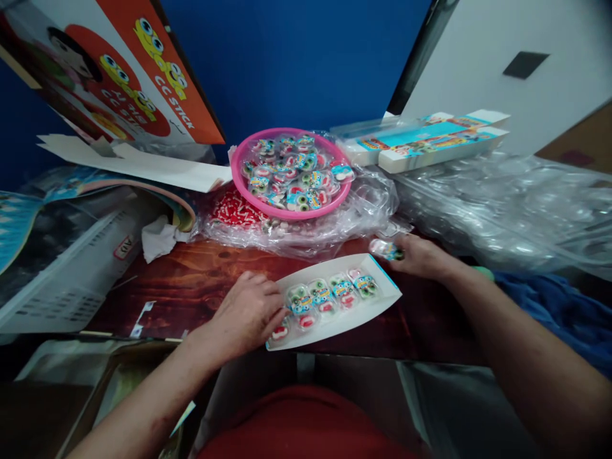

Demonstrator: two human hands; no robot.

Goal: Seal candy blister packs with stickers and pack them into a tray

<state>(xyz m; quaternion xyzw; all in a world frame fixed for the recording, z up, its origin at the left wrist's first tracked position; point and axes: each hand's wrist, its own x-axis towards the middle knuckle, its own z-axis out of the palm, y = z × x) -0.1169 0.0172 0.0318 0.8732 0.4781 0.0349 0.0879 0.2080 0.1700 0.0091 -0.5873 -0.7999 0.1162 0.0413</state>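
A long white box (pixel 335 328) lies at a slant near the table's front edge, its open side up. Several clear-wrapped candy packs (pixel 321 297) with printed blue labels sit in a row inside it, showing green and red-white pieces. My left hand (pixel 251 309) is at the box's left end, fingers curled down over the rim beside a pack; its fingertips are partly hidden. Just beyond the right end, my right hand (pixel 421 256) is closed on another candy pack (pixel 386 249), held above the table.
Behind the box, a pink basin (pixel 233 169) full of similar packs stands on clear plastic bags (pixel 306 239) with red-white pieces. Flattened printed boxes (pixel 430 141) and plastic sheeting (pixel 502 204) lie right. A white crate (pixel 71 274), white card (pixel 157 167) and orange carton (pixel 182 76) are left.
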